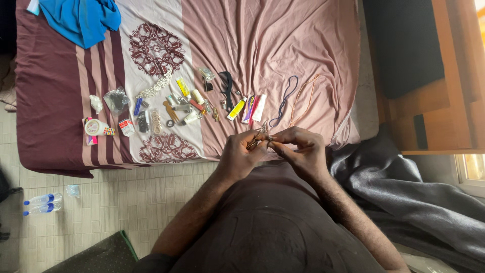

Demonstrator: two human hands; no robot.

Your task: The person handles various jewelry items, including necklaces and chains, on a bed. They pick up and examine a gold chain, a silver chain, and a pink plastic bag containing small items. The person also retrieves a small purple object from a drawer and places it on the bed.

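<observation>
My left hand (pixel 239 153) and my right hand (pixel 299 148) meet over the near edge of the bed, fingertips pinched together on a small metal trinket (pixel 262 132) with a beaded or chain part hanging toward the left palm. Its exact kind is too small to tell. Just beyond the hands lie a dark cord necklace (pixel 285 99) and a pale pink bead necklace (pixel 303 98) on the pink sheet. A black comb (pixel 226 87) and three small tubes (pixel 248 108) lie a little farther left.
The bed (pixel 262 40) carries a spread of small items: bottles, a silver chain (pixel 155 86), a plastic bag (pixel 116 99), tape rolls (pixel 96 127). A blue cloth (pixel 81 17) lies at the far left corner. Water bottles (pixel 43 203) rest on the tiled floor; a wooden unit (pixel 444 101) stands right; a grey blanket (pixel 404 192) is beside me.
</observation>
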